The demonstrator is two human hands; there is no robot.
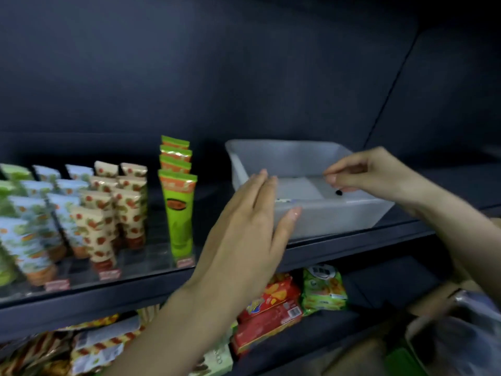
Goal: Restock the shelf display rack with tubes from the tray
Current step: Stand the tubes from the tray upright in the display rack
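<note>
One dark shelf [352,248] spans the view, with snack packets [271,302] on the level below at 6 o'clock. On it, at 9 o'clock, the clear display rack [146,260] holds upright tubes [127,210] in files, cap down, the green file [179,213] nearest the tray. The translucent tray [325,221] sits at centre, well apart from the rack, its long side running roughly 9 to 3. No tube shows inside, only a pale sheet and a black speck [339,192].

The left hand [244,234] is nearer the rack. It lies flat and released against the tray's near-left corner, fingers straight toward 1 o'clock. The right hand [379,175] hovers over the tray's right side, fingers curled to the thumb. Whether it pinches anything cannot be told.
</note>
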